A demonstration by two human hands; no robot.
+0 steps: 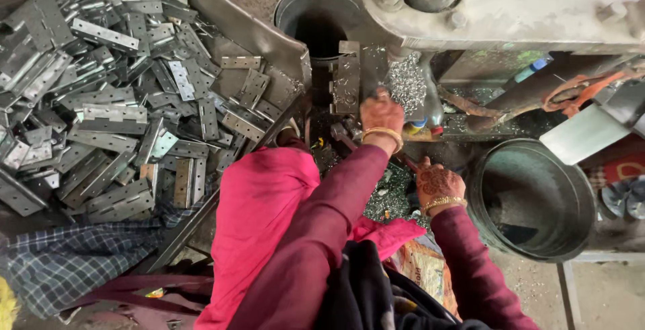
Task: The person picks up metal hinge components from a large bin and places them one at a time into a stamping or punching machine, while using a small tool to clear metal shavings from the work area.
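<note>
- Left hand (381, 112) presses fingers on a hinge plate (347, 78) at the drill machine (504, 4).
- Right hand (438, 182) grips a lever (376, 147).
- Hinges (107, 95) heaped left; metal bucket (531, 199) right.

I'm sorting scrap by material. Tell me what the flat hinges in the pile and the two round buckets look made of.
The hinges look like plated or galvanized steel: pale grey, shiny, with punched holes. The bucket by the right hand looks like dull grey sheet metal with a rolled rim; the bucket at top looks the same but darker. The exact alloy cannot be told.
</note>
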